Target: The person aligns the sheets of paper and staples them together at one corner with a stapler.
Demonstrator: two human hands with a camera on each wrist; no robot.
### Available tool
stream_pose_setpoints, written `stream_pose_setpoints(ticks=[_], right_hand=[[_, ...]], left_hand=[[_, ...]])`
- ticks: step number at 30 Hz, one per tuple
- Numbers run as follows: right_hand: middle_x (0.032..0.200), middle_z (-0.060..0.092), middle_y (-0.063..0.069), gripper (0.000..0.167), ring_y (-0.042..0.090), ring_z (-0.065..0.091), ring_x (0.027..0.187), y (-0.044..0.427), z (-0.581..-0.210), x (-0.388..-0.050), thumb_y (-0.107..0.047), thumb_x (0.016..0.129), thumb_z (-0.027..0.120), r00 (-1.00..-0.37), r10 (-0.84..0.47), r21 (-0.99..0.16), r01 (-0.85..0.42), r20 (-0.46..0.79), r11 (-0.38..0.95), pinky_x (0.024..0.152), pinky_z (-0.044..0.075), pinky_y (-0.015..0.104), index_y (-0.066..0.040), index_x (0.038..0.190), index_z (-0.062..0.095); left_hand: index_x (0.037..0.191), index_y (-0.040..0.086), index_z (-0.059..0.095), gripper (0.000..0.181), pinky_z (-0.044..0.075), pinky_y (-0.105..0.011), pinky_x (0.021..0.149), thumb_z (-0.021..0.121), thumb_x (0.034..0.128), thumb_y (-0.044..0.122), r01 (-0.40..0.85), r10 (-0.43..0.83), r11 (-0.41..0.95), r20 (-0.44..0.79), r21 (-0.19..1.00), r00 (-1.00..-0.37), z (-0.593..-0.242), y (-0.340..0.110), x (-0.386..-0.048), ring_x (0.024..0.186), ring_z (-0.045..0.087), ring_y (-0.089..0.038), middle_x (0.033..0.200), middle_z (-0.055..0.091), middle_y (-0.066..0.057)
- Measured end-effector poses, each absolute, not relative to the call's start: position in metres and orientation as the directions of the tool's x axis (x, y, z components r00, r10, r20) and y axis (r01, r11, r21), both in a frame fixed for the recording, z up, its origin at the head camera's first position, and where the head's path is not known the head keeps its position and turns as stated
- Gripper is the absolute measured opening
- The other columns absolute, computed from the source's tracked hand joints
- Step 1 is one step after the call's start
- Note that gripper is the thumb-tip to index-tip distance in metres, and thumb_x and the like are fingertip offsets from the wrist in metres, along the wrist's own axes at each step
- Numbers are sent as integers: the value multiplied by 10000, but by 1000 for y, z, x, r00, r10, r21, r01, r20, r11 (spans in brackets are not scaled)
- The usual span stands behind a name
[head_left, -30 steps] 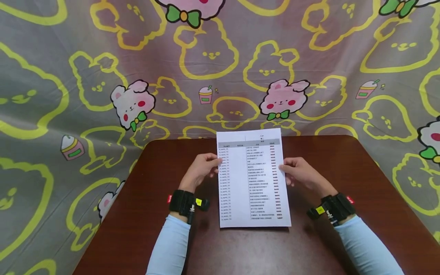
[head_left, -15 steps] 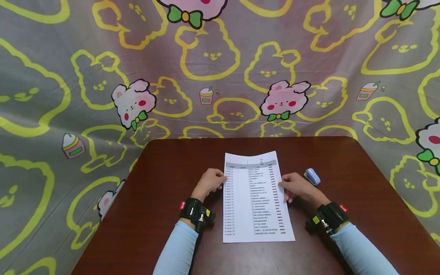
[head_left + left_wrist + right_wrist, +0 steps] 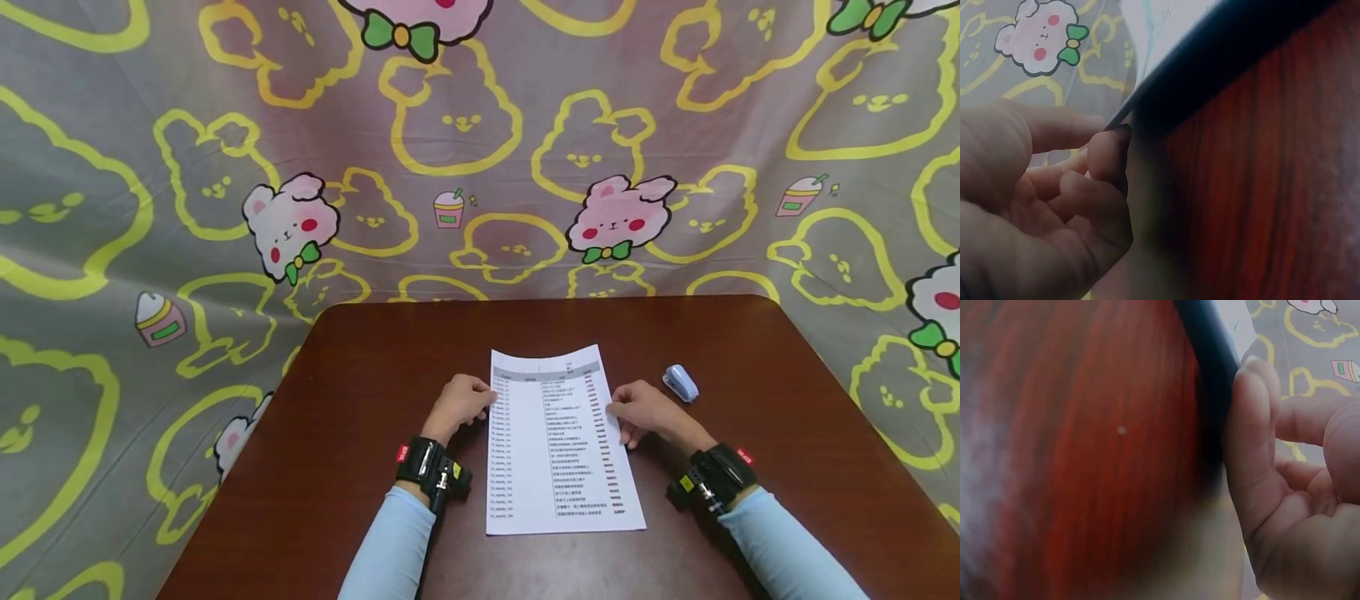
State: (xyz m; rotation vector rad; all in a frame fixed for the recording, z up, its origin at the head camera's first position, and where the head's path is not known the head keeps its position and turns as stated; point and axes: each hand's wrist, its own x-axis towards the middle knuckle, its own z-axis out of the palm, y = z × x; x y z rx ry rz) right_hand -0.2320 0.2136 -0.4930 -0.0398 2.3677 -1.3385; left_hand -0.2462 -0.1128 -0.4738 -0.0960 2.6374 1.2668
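Observation:
Between both hands is a white sheet of paper [image 3: 525,458], printed with a table and a grey header row. My left hand [image 3: 459,404] pinches its left edge between thumb and fingers; in the left wrist view the paper's edge [image 3: 1129,109] sits in that pinch. My right hand [image 3: 648,410] pinches the right edge, and the right wrist view shows the paper [image 3: 1238,325] above the fingertips. The paper's far edge curves a little, and its shadow falls on the wood. Whether more than one sheet is held I cannot tell.
A small light-blue stapler [image 3: 680,383] lies on the table just beyond my right hand. The brown wooden table [image 3: 360,358] has rounded far corners. Behind it hangs a grey curtain [image 3: 480,167] with yellow outlines and cartoon bunnies.
Both hands have brought the paper down and nearer to me, and it now lies flatter above the table. The stapler, hidden a second ago, has come into view on the right.

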Motion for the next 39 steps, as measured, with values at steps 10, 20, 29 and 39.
stream_pose_setpoints(ticks=[10, 20, 29, 39], right_hand=[[717, 630, 96, 187, 202, 623, 528, 231, -484, -228, -210, 966, 608, -934, -210, -729, 73, -289, 680, 497, 530, 314, -37, 919, 660], [781, 606, 126, 249, 213, 563, 606, 283, -429, -230, -272, 969, 590, -975, -152, -524, -44, -164, 851, 512, 460, 317, -30, 1014, 631], [785, 588, 92, 298, 216, 558, 668, 301, -428, -233, -307, 933, 613, -989, -64, -391, -8, -131, 920, 525, 423, 311, -17, 998, 630], [765, 578, 88, 308, 215, 528, 658, 302, -446, -234, -314, 893, 647, -994, -34, -354, 6, -106, 935, 521, 387, 319, -24, 980, 595]], left_hand=[[999, 76, 733, 251, 433, -248, 497, 604, 938, 283, -130, -10, 693, -171, 709, -985, -468, -117, -248, 587, 604, -126, 769, 710, -14], [1031, 111, 697, 280, 457, -271, 593, 555, 973, 344, 77, 125, 678, -11, 731, -992, -424, -81, -247, 700, 650, -145, 856, 703, -51], [1004, 120, 694, 254, 434, -272, 588, 559, 982, 333, 137, 229, 664, -25, 735, -973, -412, -40, -247, 697, 666, -134, 849, 712, -32], [993, 109, 728, 241, 413, -221, 579, 566, 951, 284, 183, 267, 699, -15, 691, -964, -435, -11, -248, 626, 622, -64, 780, 726, 6]])
